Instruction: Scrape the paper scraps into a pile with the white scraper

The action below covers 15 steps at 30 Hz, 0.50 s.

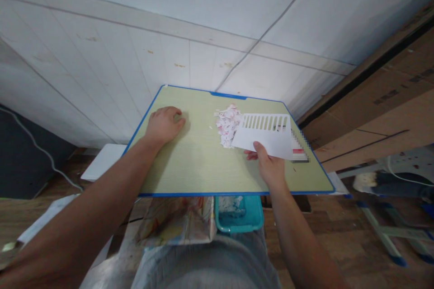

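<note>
And there was the slotted white card (276, 140), up over the right side of the tabletop (196, 162), its row of slots facing the wall! The right hand (267, 167) had it pinched by the near edge, thumb on top. Just left, beside the card's edge, sat a heap of paper scraps (226, 126). Over on the far left, the left hand (165, 125) hung half open, loosely curled, gripping nothing visible. Below, a teal basin (239, 228) held more pale bits!
</note>
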Tool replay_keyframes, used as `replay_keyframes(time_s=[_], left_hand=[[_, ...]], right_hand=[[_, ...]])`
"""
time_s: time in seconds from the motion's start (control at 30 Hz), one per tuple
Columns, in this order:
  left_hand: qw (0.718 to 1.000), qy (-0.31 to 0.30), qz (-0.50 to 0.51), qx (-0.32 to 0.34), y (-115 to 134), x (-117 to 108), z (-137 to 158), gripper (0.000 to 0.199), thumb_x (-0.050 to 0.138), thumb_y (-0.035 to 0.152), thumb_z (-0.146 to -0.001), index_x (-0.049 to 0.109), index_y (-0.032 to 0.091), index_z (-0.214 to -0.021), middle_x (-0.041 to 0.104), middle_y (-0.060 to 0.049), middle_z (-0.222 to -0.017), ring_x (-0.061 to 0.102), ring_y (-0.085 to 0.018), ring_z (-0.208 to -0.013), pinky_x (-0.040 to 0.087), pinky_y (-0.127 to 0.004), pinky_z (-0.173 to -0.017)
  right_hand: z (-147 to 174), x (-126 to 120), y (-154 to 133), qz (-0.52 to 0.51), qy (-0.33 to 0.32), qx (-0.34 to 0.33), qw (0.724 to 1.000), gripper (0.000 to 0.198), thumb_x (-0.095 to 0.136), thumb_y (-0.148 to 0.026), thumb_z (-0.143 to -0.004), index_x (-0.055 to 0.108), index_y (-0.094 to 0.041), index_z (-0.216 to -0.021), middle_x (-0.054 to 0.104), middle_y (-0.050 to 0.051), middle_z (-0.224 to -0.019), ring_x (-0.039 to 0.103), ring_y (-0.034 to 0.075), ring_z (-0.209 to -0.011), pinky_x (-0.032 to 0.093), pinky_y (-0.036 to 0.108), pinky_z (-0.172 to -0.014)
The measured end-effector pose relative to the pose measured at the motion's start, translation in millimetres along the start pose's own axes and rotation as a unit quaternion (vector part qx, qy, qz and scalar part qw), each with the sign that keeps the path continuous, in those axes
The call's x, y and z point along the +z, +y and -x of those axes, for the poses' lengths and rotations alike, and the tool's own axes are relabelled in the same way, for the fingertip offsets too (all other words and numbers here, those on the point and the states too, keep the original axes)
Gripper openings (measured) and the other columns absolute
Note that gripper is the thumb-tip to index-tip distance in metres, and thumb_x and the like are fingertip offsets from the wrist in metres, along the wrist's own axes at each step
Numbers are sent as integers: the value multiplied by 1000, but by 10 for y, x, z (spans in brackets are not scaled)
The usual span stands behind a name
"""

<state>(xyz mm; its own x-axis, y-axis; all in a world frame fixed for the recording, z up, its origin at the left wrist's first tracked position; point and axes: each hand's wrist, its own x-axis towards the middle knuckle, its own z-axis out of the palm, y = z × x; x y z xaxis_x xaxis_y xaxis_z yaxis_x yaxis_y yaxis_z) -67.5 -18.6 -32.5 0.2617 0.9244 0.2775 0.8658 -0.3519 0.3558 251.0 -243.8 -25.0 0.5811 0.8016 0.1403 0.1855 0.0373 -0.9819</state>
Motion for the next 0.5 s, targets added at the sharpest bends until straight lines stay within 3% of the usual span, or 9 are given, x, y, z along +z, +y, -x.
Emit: replay_keyframes(time_s=[0.23,0.37,0.5], left_hand=[[1000,2,4,-5,21,-6,-3,47,64,43,-108,91,23,-141,88,-16,-163,76,-43,-159,57,-63,-141],[1000,10,6,-12,38,3,0,45,65,44,-109,92,23,-139,89,-16,-162,76,-45,-158,58,-64,-139],[1000,15,6,-12,39,4,2,46,63,42,-109,92,23,-139,89,-16,-161,77,-44,-158,57,-64,-140]], right_hand=[[101,-116,-55,8,-22,-24,999,40,89,-61,-98,76,-28,-77,81,6,-68,74,27,-59,69,44,-64],[141,-181,-50,2,9,-27,1000,40,91,-63,-96,77,-28,-82,82,7,-70,72,27,-57,67,44,-60],[176,-241,47,23,-8,-29,999,42,90,-63,-101,78,-27,-85,85,7,-74,75,27,-60,69,45,-66]])
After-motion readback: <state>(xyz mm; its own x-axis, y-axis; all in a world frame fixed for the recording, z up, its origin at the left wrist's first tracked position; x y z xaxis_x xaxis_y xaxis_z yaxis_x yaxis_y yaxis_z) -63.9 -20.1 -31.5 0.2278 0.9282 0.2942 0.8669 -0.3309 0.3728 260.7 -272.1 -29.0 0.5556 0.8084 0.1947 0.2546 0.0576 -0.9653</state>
